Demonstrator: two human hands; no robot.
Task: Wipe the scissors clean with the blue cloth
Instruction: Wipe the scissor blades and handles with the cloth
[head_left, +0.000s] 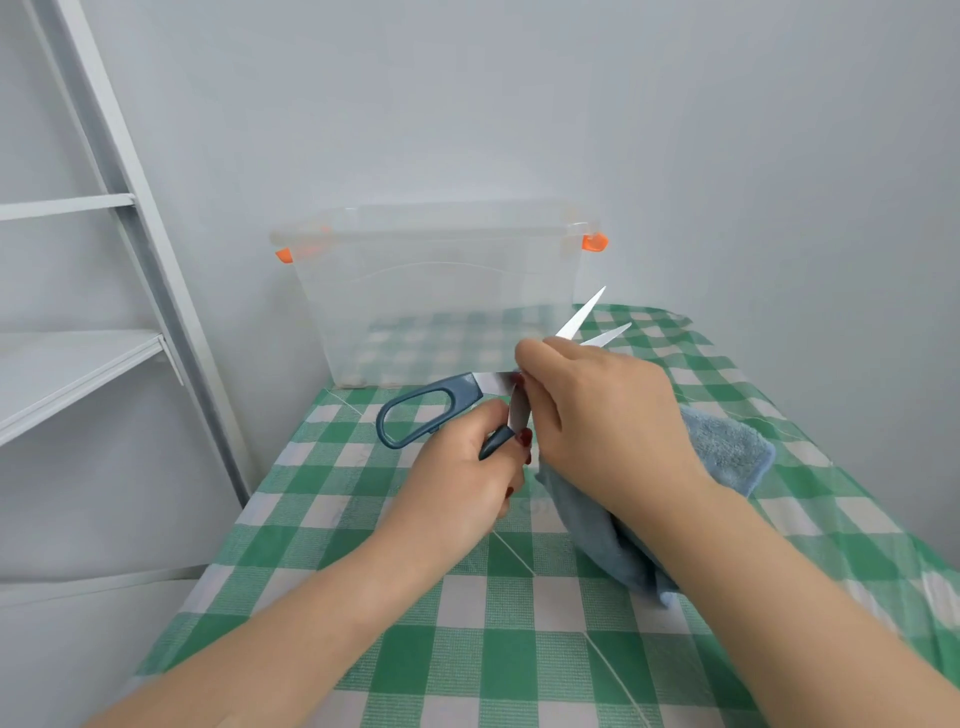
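Observation:
The scissors (431, 408) have dark blue-grey handles and steel blades spread wide apart, held above the table's middle. My left hand (462, 483) grips the lower handle, which is mostly hidden in its fingers. My right hand (592, 410) pinches the blades near the pivot; both blade tips stick out past it toward the back right. The blue cloth (727, 447) lies crumpled on the table under my right hand and forearm, partly hidden by them. I cannot tell if the hand touches the cloth.
A clear plastic storage box (441, 301) with orange latches stands at the back of the table against the wall. The table wears a green-and-white checked cover (467, 649). A white metal shelf frame (104, 208) stands to the left.

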